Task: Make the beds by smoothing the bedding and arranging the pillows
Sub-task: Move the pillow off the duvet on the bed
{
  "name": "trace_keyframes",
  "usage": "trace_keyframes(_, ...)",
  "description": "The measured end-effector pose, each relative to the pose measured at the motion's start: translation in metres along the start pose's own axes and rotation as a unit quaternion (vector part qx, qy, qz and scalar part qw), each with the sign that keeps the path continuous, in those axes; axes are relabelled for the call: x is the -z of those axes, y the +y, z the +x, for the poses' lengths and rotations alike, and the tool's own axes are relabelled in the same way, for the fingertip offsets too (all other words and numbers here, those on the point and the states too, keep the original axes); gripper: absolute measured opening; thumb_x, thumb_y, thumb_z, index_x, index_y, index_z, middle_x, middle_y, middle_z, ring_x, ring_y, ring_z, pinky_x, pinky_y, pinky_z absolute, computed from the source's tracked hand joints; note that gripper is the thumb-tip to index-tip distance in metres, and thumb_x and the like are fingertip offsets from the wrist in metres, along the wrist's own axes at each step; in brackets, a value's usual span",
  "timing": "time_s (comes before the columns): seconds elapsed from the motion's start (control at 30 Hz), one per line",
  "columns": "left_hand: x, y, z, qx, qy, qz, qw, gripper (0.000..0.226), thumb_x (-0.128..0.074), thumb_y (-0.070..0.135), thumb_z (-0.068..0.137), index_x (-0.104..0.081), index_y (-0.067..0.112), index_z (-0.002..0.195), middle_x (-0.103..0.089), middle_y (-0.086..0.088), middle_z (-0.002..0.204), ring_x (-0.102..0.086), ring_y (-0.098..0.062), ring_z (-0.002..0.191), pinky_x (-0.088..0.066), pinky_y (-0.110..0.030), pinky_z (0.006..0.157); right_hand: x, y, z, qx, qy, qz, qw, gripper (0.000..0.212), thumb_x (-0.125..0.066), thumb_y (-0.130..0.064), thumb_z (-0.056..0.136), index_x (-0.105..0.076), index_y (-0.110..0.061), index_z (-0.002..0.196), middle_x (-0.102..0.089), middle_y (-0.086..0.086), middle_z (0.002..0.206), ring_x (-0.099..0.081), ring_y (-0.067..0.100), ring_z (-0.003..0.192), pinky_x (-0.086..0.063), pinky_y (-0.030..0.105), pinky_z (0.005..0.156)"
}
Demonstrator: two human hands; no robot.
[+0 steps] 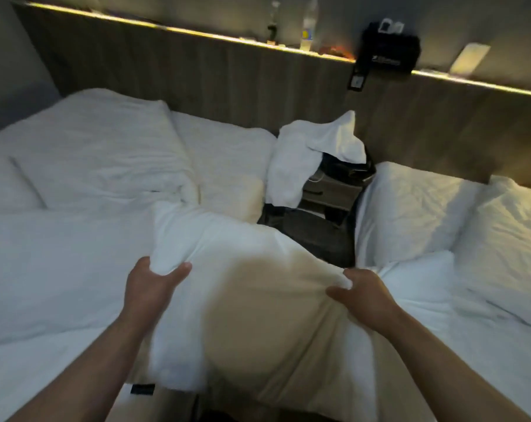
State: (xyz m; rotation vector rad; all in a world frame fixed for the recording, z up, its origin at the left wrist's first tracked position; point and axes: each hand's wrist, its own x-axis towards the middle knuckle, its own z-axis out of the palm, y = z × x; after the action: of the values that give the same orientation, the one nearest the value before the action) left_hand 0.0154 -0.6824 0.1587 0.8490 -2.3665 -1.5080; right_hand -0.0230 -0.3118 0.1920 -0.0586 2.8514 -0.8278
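Note:
I hold a white pillow (246, 287) in front of me, over the gap between two beds. My left hand (150, 283) grips its left edge and my right hand (360, 292) bunches the fabric at its right edge. The left bed (60, 269) has a rumpled white duvet and a pillow (100, 147) at its head. On the right bed (419, 300) two pillows (410, 208) (508, 248) lie by the headboard.
A nightstand (331, 190) stands between the beds with dark items and a white cloth (307, 153) draped on it. The wooden headboard (227, 80) has a lit shelf carrying a bottle (308, 28), a black bag (387, 50) and small items.

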Motion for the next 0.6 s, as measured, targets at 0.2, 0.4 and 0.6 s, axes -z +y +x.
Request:
trace_keyframes(0.2,0.085,-0.060,0.064,0.081,0.095,-0.008,0.992,0.047,-0.081,0.044,0.069,-0.059,0.013,0.097,-0.064,-0.004,0.087,-0.060,-0.019,0.072,-0.043,-0.030,0.055,-0.071,-0.109,0.092,0.096,-0.088,-0.037,0.991,0.031,-0.071,-0.039,0.081,-0.048,-0.030,0.061,-0.053,-0.011,0.069,-0.051,0.009,0.069,-0.033,0.027,0.062)
trace_keyframes(0.4,0.163,-0.109,0.091,0.158,0.190,-0.064,0.967,0.042,-0.081,0.039,0.072,-0.059,0.013,0.095,-0.063,-0.002,0.080,-0.059,-0.017,0.068,-0.044,-0.027,0.055,-0.143,-0.218,0.158,0.174,-0.153,-0.072,0.970,0.038,-0.066,-0.051,0.078,-0.067,-0.018,0.096,-0.066,-0.002,0.102,-0.059,0.019,0.098,-0.042,0.029,0.077)
trace_keyframes(0.6,0.220,-0.153,0.094,0.220,0.294,-0.074,0.927,0.044,-0.079,0.040,0.074,-0.061,0.010,0.100,-0.065,-0.006,0.088,-0.060,-0.022,0.073,-0.044,-0.028,0.060,-0.206,-0.334,0.196,0.281,-0.194,-0.147,0.928,0.049,-0.066,-0.047,0.083,-0.060,-0.017,0.121,-0.058,0.005,0.128,-0.050,0.024,0.122,-0.039,0.030,0.092)
